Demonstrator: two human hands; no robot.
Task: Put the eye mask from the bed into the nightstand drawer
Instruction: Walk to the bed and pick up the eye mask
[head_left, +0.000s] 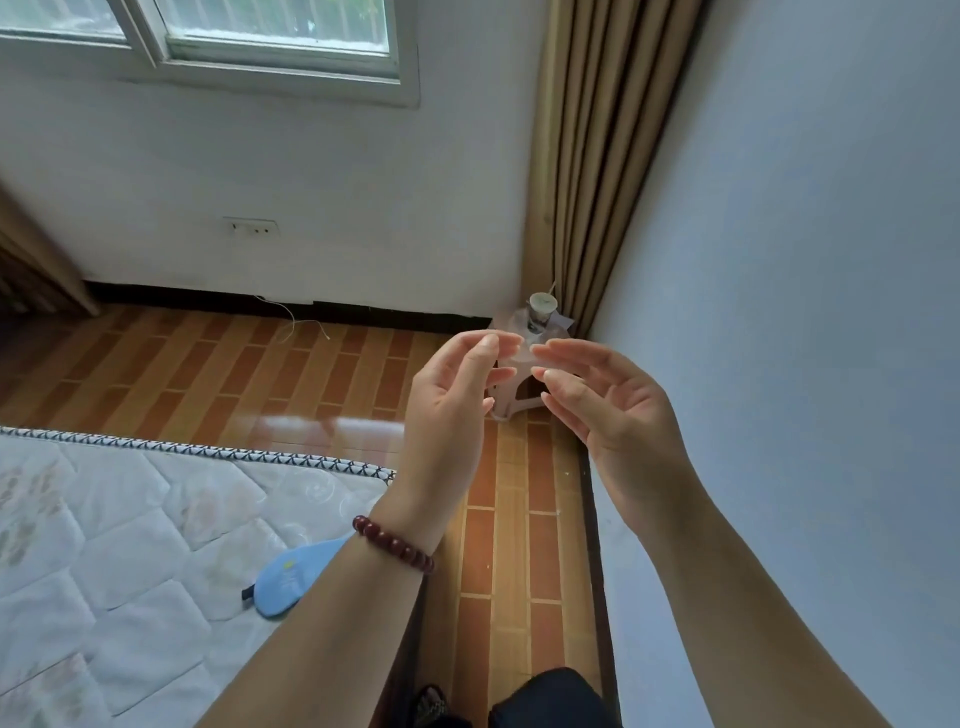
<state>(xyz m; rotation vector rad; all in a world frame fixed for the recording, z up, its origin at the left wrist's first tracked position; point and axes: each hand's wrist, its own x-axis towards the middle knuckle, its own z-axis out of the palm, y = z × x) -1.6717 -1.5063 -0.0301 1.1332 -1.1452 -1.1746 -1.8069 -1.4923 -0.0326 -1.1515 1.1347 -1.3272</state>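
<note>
A light blue eye mask (296, 577) with a dark strap lies on the white quilted mattress (104, 545), near the bed's right edge; my left forearm covers its right end. Both hands are raised in front of me above the floor, palms facing each other. My left hand (452, 400), with a dark red bead bracelet on the wrist, holds nothing and its fingers are apart. My right hand (602, 400) is also empty with spread fingers. No nightstand or drawer is in view.
A small pale plastic stool (511, 400) carrying a white-capped container (541, 306) stands in the corner by the brown curtain (597, 171). Wood-pattern floor runs between the bed and the right wall (805, 312). A window and a wall socket (253, 227) are on the far wall.
</note>
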